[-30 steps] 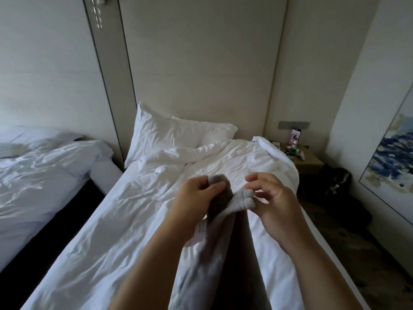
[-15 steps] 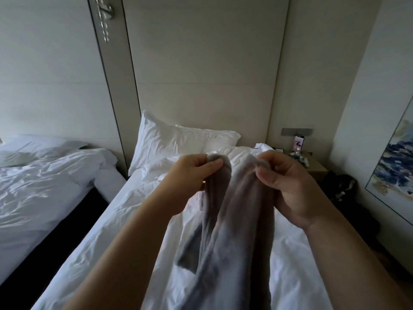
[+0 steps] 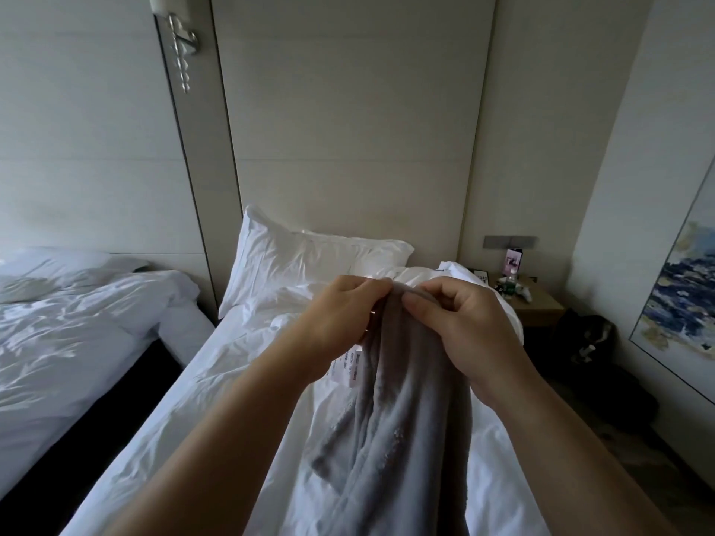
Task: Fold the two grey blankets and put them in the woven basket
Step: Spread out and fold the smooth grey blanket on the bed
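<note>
Above the middle of the bed, your left grip and your right grip sat close together. Each had fingers and thumb curled, pinching the top edge of the soft grey fleece blanket. Both grips were closed on that edge, thumbs nearly meeting.

From there the blanket hung in long loose folds between your forearms and ran out of the bottom of the view, in front of the rumpled white duvet. A small white printed label hung from the blanket just below your left grip.

Beyond the grips, a plump white pillow leaned against the pale panelled wall. To your left, across a dark gap, lay a second bed with crumpled white bedding. High above that gap hung a chrome wall lamp.

To your right, a small wooden bedside desk carried a small plastic bottle and other items too small to tell. Near it a dark bag slumped on the floor. A framed blue and ochre abstract painting hung on the right wall.
</note>
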{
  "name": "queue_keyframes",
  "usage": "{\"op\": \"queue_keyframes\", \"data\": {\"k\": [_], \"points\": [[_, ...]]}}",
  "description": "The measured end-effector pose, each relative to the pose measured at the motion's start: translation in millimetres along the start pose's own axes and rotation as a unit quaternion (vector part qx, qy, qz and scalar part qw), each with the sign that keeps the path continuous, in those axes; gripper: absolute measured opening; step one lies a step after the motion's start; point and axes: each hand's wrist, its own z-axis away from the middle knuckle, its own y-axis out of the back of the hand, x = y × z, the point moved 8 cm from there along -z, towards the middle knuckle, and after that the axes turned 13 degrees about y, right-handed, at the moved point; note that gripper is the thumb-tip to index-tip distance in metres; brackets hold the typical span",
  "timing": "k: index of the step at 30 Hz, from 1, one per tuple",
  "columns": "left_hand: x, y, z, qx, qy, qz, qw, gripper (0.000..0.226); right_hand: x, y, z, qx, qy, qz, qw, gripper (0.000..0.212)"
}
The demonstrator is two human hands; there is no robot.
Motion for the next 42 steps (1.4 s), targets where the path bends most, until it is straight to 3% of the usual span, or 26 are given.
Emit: {"op": "queue_keyframes", "data": {"k": [4,6,9,11,13,15,18,22,25,27,29,30,32,34,36,38,39,42], "points": [[3,-5,4,0.013,-0.051,-0.09,0.995,0.059,0,0,-1,0.024,-0.002,-0.012,1.0,0.004],[3,-5,5,0.035,-0.08,-0.147,0.985,0.051,-1,-1,-1,0.026,0.0,-0.01,1.0,0.003],[-1,0,2,0.036,-0.08,-0.138,0.987,0.032,1,-4,-2,0.023,-0.018,-0.022,0.999,0.008],[-1,5,0,0.015,-0.081,-0.115,0.99,0.022,9,-10,-5,-0.011,-0.058,-0.063,0.996,0.021],[4,18,-4,0.024,-0.094,-0.103,0.99,0.032,21,-25,-5,-0.105,-0.125,-0.14,0.976,0.022],[13,42,-13,0.073,-0.106,-0.097,0.987,0.034,32,-41,1,-0.224,-0.192,-0.194,0.936,0.015],[36,85,-33,0.145,-0.128,-0.137,0.971,0.026,52,-51,11,-0.358,-0.264,-0.186,0.876,0.022],[58,146,-60,0.227,-0.123,-0.184,0.949,0.019,77,-60,14,-0.483,-0.314,-0.08,0.813,0.038],[63,187,-69,0.29,-0.109,-0.199,0.93,0.019,96,-58,9,-0.54,-0.347,0.061,0.764,0.028],[68,210,-65,0.335,-0.109,-0.204,0.913,0.02,111,-40,2,-0.573,-0.37,0.214,0.699,0.022],[74,233,-59,0.382,-0.109,-0.198,0.896,0.018,125,-4,-14,-0.58,-0.39,0.387,0.601,0.045],[76,246,-55,0.407,-0.106,-0.189,0.887,0.019,127,15,-24,-0.557,-0.393,0.45,0.577,0.057],[77,272,-46,0.447,-0.098,-0.17,0.873,0.022,125,48,-55,-0.477,-0.337,0.557,0.59,0.062],[77,293,-40,0.468,-0.092,-0.164,0.864,0.022,112,74,-87,-0.374,-0.228,0.639,0.632,0.05],[76,306,-37,0.48,-0.089,-0.167,0.856,0.02,94,99,-111,-0.24,-0.16,0.639,0.713,0.03],[76,315,-36,0.488,-0.088,-0.139,0.857,0.019,70,124,-134,-0.084,-0.114,0.561,0.816,0.01],[77,319,-36,0.492,-0.087,-0.119,0.858,0.02,59,135,-145,-0.015,-0.101,0.499,0.861,0.013],[81,330,-36,0.507,-0.078,-0.062,0.856,0.024,43,165,-170,0.137,-0.1,0.252,0.953,0.008]]}}
